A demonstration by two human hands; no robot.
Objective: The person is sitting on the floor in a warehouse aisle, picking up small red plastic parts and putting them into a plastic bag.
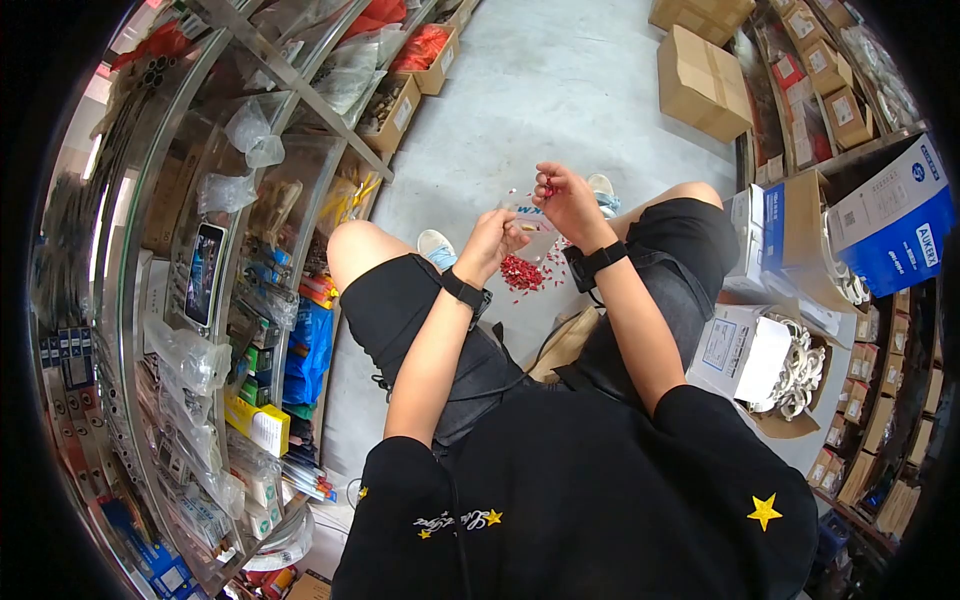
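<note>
Hands raised above red pieces pile (521, 272) on floor; right hand (566, 203) pinches red piece; left hand (492, 240) grips clear bag (533, 228), nearer pile.

Left hand (492, 243): raised in front of the body between the knees, fingers curled inward in a loose pinch, wrist bent, black band at the wrist, forearm bare. Right hand (566, 203): held slightly higher and farther out, fingertips pinched together, black band at the wrist, elbow bent. Hands close together, not touching. Upper arms in black sleeves.
</note>
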